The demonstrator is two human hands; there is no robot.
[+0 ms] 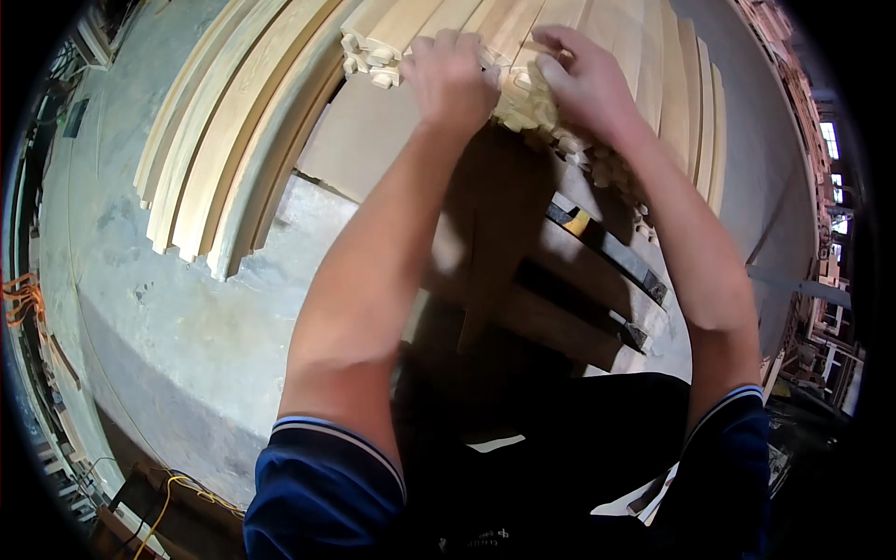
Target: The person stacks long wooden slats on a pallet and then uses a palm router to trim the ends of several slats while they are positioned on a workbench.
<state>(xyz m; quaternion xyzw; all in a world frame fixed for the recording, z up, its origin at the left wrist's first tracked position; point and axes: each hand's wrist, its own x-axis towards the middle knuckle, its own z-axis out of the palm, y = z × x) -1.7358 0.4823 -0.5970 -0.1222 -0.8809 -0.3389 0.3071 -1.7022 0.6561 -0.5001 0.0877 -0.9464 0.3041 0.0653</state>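
Observation:
At the near end of a stack of pale wooden strips (509, 26), both my hands work close together. The strips have short tenons on their near ends. My left hand (450, 82) is palm down, its fingers curled over the end of a wooden strip; the fingertips are partly hidden. To its right, my right hand (597, 89) has its thumb and fingers apart, beside the strip ends (527, 107). Nothing clearly shows between those fingers. Shadow covers the lower tenons (607, 168) below the right wrist.
Several long pale wooden strips (238, 112) lie side by side at the left. Brown board (350, 140) lies under the stack. Nearer me are a dark bar with a yellow band (607, 245) and another dark bar (630, 331). A yellow cord (173, 499) lies at lower left.

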